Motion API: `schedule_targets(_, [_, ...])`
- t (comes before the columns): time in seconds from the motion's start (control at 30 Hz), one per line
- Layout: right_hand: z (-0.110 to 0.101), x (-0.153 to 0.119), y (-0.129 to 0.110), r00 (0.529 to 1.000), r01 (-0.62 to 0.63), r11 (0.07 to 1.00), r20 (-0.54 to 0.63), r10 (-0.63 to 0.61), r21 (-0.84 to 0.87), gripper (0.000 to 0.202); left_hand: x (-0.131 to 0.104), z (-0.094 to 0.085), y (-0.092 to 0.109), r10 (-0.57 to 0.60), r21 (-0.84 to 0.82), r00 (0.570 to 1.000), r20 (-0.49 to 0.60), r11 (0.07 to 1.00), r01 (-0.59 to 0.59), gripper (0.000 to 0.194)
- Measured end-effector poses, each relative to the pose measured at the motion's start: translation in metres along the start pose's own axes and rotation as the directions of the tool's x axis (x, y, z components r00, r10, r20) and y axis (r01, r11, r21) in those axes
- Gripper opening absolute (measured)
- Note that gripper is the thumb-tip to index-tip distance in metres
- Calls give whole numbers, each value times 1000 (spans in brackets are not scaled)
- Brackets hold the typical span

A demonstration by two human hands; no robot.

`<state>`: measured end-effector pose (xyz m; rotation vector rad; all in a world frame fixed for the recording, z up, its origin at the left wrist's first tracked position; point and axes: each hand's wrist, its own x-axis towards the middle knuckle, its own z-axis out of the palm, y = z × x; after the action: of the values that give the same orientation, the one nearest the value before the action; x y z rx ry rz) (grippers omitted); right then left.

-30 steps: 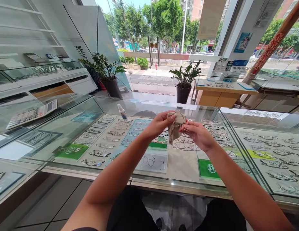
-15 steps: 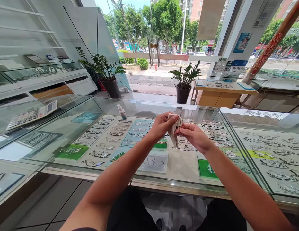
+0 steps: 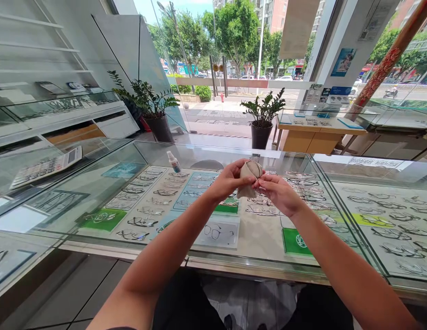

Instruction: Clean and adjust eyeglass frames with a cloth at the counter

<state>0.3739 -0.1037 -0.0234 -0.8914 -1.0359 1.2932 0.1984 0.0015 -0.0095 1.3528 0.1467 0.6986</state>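
Observation:
Above the glass counter, my left hand is closed on a beige cloth, its thumb pressing the cloth against a round lens. This lens belongs to a pair of eyeglasses, mostly hidden by the cloth and my fingers. My right hand pinches the eyeglasses at their near right side, fingertips close to my left thumb. Beyond my left hand, a small white spray bottle stands upright on the counter.
Under the glass top of the display counter lie rows of eyeglass frames. A large calculator rests at the left. Two potted plants stand beyond the counter, before the glass front. A wooden display table is behind at right.
The cloth has turned and now spreads over the round lens, facing me more; before, it hung in a narrow fold beside the lens. Both hands keep their grip in nearly the same place.

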Motion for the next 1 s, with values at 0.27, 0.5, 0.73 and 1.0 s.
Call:
schedule_targets(0.27, [8,0,13,998,32,998,48,-30,-53,29,3,11,-11,114,58,978,-176,993,-105,46])
schedule_targets(0.5, [1,-1,0,998,53,998,-22,-54,-47,30,3,8,-5,25,-66,996,-88,997,-31,46])
schedule_targets(0.73, [1,1,4,997,59,998,-43,-61,-30,28,1,10,-9,-21,-138,992,-127,990,3,51])
schedule_targets(1.0, [5,1,12,998,57,996,-8,-58,-73,31,1,13,-13,17,-65,969,-245,997,-34,43])
